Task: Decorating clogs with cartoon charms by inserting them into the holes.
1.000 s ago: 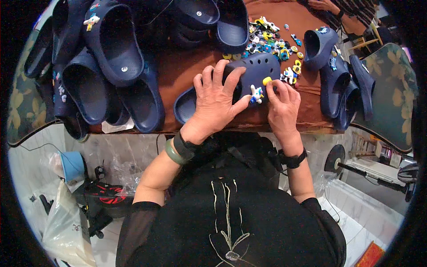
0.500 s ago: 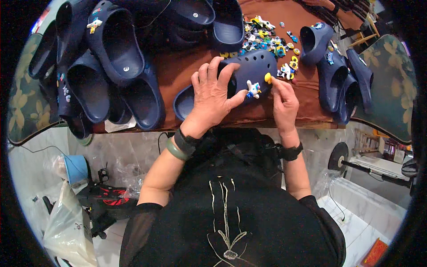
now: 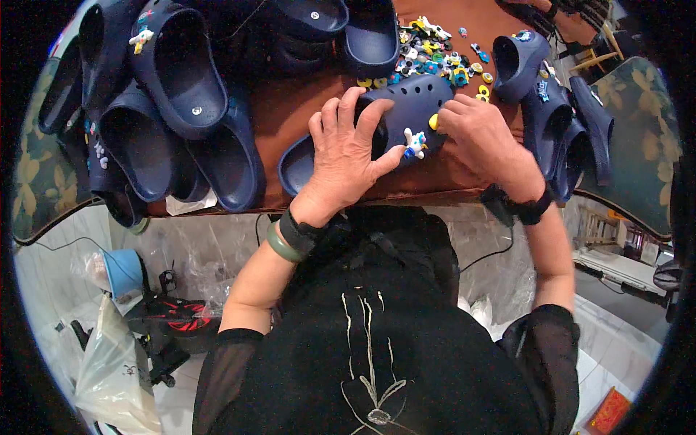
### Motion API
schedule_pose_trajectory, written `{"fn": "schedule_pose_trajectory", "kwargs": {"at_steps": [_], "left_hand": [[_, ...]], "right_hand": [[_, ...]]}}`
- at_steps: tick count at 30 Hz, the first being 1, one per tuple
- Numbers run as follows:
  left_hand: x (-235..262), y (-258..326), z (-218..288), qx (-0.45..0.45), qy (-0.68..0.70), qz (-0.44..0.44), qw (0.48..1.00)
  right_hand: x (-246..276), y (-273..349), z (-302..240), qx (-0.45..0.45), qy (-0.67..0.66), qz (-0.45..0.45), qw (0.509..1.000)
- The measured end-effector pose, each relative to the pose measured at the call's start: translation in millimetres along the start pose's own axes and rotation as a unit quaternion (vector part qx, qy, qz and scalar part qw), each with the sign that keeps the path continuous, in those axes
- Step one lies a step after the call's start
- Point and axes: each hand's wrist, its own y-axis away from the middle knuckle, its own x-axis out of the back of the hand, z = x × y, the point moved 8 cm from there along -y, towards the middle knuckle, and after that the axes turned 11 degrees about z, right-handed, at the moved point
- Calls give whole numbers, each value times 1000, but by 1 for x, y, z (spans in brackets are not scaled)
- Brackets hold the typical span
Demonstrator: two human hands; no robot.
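Observation:
A navy clog [image 3: 417, 103] lies on the table in front of me, its toe to the right. My left hand [image 3: 344, 145] grips it by the opening, thumb on the upper and fingers spread over the inner edge. On the upper sits a white cartoon charm [image 3: 415, 143] with blue parts, just past my left thumb. Beside it is a yellow shoe charm [image 3: 434, 122]. The curled fingers of my right hand [image 3: 487, 136] close on this charm at the toe; the back of the hand hides the thumb. Open vent holes show along the clog's far side.
A heap of small colourful charms [image 3: 435, 58] lies beyond the clog on the brown cloth [image 3: 293, 98]. Several navy clogs [image 3: 192, 72] are piled at the left, more clogs [image 3: 547, 119] at the right. Another person's arm [image 3: 573, 25] shows at the far right.
My right hand has turned, its wrist and forearm swinging out to the right, while its fingers stay by the yellow charm. My left hand keeps its hold on the clog.

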Motion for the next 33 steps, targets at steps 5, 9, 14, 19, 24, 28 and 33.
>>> {"fn": "schedule_pose_trajectory", "kwargs": {"at_steps": [5,9,14,19,24,28,33], "left_hand": [[-1,0,-2,9,3,-2,1000],[0,-1,-2,8,6,1,1000],[-1,1,-1,12,-2,-9,1000],[0,2,0,12,-11,-12,1000],[1,0,-1,8,-4,13,1000],[3,0,-3,6,-3,17,1000],[2,-2,1,3,10,14,1000]], "right_hand": [[-18,-23,2,59,-92,-133,985],[-31,-12,32,-67,-132,-84,985],[-42,32,38,-295,-314,105,896],[-71,71,30,-444,-402,282,749],[-72,81,30,-478,-425,325,697],[-41,63,40,-424,-358,288,780],[-37,56,34,-337,-292,288,847]]}}
